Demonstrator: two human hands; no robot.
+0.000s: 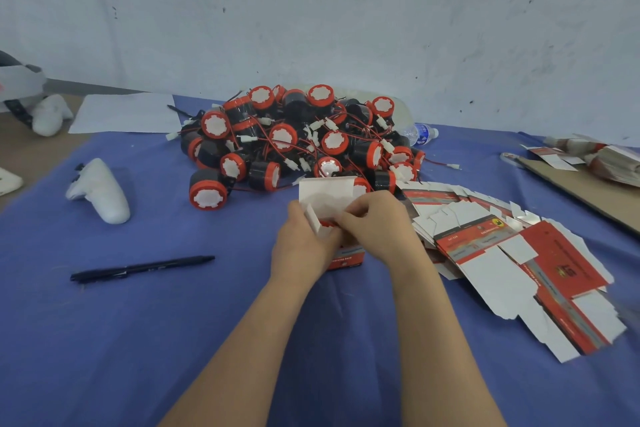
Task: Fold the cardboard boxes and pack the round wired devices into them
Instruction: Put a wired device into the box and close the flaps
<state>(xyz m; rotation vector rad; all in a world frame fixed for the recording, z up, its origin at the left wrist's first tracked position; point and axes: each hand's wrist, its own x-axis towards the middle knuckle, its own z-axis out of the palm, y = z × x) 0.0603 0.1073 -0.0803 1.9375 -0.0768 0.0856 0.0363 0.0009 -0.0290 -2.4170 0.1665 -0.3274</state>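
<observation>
Cardboard box [347, 257] stands upright at centre of worktop [173, 322], mouth up, lid flap [325, 189] raised on far side. Left hand [304, 243] grips the left side flap; right hand [377, 229] pinches the right one. Device pile [294, 139] lies just beyond.

box [347, 258] mostly hidden behind left hand [301, 246] and right hand [377, 222]; only the back flap and a strip of the front show. inside it just a red sliver [327, 224], can't tell what it is. print on blanks [485, 253] too blurred to read, and their lower-right end is smeared. bottle [420, 132] half behind pile [294, 139]. headset [17, 80] and white item [8, 180] cut by left edge, bundle [613, 163] by right edge.
</observation>
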